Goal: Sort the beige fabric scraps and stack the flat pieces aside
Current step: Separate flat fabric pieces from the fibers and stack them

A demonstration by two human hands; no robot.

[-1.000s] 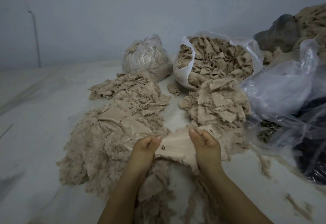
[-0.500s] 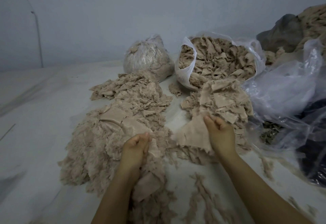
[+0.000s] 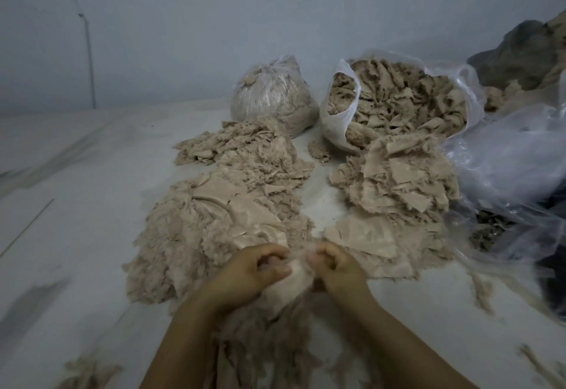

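A large heap of frayed beige fabric scraps [image 3: 214, 229] covers the white floor on the left. To its right lies a stack of flatter beige pieces [image 3: 395, 192], with one broad flat piece [image 3: 361, 235] at its near edge. Low in the middle, my left hand [image 3: 254, 269] and my right hand [image 3: 337, 266] are close together with curled fingers, both gripping one pale scrap [image 3: 295, 278] between them. The scrap is blurred. More frayed scraps hang and lie below my wrists.
A tied clear bag of scraps [image 3: 275, 97] stands at the back. Beside it an open white bag [image 3: 340, 113] brims with beige pieces. Crumpled clear plastic [image 3: 505, 162] and dark bundles fill the right side. Loose shreds dot the floor at right.
My right hand laid the flat piece on the right stack and came back to the middle. Both hands now grip a new scrap from the near pile.
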